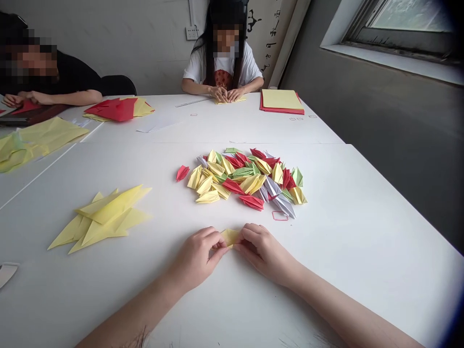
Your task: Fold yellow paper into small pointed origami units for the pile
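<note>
Two hands of ours meet over the table (348, 222), pinching one small piece of yellow folded paper (231, 237) between them. Our left hand (198, 256) grips its left end between thumb and fingers; our right hand (263, 251) grips its right end in the same way. The piece sits well in from the table's right edge, on the near side of a heap of folded paper pieces (246, 173) in red, yellow, green and pale violet. That heap lies towards the table's far edge, with one red piece (182, 173) just apart on its left. Nearer the table's left side we have a loose pile of pointed yellow papers (108, 212).

Past the far edge, a second table (224, 128) adjoins ours. Near its far right corner lies a stack of yellow and red sheets (282, 99). At its far edge a co-worker in a white top (250, 63) presses both hands on yellow paper; further left, beside another person's arm (78, 97), lie red and yellow folded papers (118, 110).
</note>
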A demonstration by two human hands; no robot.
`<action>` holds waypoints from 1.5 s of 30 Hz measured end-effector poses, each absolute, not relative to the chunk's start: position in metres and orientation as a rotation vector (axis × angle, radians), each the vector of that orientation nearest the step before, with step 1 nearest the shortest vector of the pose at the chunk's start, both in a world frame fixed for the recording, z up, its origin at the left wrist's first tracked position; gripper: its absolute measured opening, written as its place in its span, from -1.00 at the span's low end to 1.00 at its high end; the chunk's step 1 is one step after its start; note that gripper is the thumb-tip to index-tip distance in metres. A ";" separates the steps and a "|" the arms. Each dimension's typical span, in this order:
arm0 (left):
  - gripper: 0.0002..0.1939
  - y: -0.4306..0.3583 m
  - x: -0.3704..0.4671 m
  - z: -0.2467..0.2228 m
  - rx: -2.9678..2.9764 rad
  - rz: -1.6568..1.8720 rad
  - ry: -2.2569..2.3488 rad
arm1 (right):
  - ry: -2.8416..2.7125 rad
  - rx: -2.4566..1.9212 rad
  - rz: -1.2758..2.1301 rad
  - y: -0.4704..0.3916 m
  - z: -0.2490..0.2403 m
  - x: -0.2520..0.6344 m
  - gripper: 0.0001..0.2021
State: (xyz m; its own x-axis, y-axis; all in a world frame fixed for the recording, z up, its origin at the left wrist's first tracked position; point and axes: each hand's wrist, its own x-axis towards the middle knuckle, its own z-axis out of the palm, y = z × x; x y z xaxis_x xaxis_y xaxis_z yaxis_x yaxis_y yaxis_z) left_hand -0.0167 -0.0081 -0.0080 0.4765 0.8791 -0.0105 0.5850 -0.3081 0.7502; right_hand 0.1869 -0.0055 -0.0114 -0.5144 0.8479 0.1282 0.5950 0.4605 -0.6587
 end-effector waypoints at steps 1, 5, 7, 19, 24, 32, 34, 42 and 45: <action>-0.88 -0.008 -0.016 -0.008 2.028 0.529 1.228 | -2.289 -1.228 0.756 -0.005 -0.011 0.186 -0.88; -0.83 -0.013 -0.010 -0.006 2.135 0.467 1.315 | -2.386 -1.312 0.629 -0.006 -0.010 0.185 -0.86; -0.82 -0.016 -0.007 -0.006 2.182 0.431 1.343 | -2.414 -1.341 0.583 -0.005 -0.011 0.184 -0.85; -0.82 -0.014 -0.006 -0.012 2.332 0.365 1.368 | -2.390 -1.343 0.619 0.004 -0.011 0.183 -0.84; -0.82 -0.015 -0.005 -0.014 2.376 0.356 1.388 | -2.368 -1.364 0.598 0.003 -0.012 0.180 -0.83; -0.82 -0.015 -0.003 -0.017 2.406 0.331 1.416 | -2.332 -1.403 0.530 -0.002 -0.014 0.177 -0.81; -0.82 -0.015 -0.003 -0.017 2.407 0.333 1.418 | -2.325 -1.401 0.526 -0.003 -0.015 0.177 -0.82; -0.83 -0.014 -0.010 -0.015 2.310 0.421 1.319 | -2.278 -1.395 0.538 -0.005 -0.018 0.178 -0.94; -0.76 -0.014 -0.014 -0.010 2.259 0.461 1.303 | -2.290 -1.396 0.539 -0.006 -0.018 0.178 -0.95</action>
State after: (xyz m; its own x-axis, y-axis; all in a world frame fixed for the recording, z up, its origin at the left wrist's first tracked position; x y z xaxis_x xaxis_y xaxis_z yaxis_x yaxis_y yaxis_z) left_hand -0.0141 -0.0138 -0.0104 0.4877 0.8718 0.0459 0.7070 -0.4253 0.5651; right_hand 0.1776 -0.0056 -0.0178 -0.4189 0.8974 0.1382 0.7416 0.4260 -0.5183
